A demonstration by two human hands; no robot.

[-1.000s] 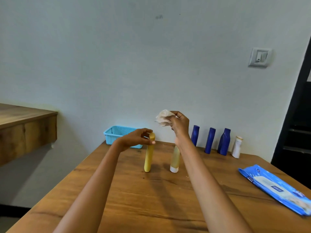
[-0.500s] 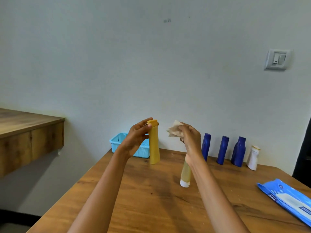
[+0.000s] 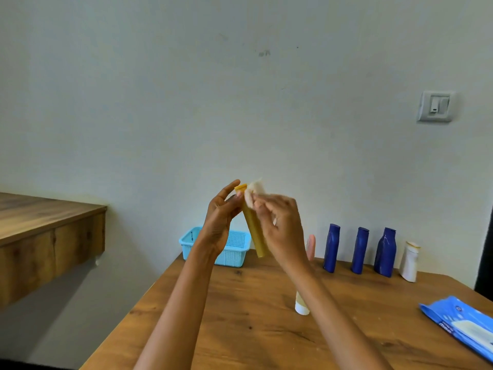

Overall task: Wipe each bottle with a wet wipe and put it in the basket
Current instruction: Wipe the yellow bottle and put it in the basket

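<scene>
My left hand holds a tall yellow bottle near its cap, lifted above the table and tilted. My right hand pinches a crumpled white wet wipe against the bottle's upper part. A light blue basket sits at the table's far left corner, behind my hands. A pale bottle with a white cap stands on the table, mostly hidden by my right forearm. Along the wall stand a pink bottle, three blue bottles and a white bottle.
A blue pack of wet wipes lies at the right edge of the wooden table. A wooden shelf juts from the wall at left. A light switch is on the wall.
My left hand lifted the yellow bottle off the table and tilted it. My right hand brought the wipe from the right onto the bottle's top.
</scene>
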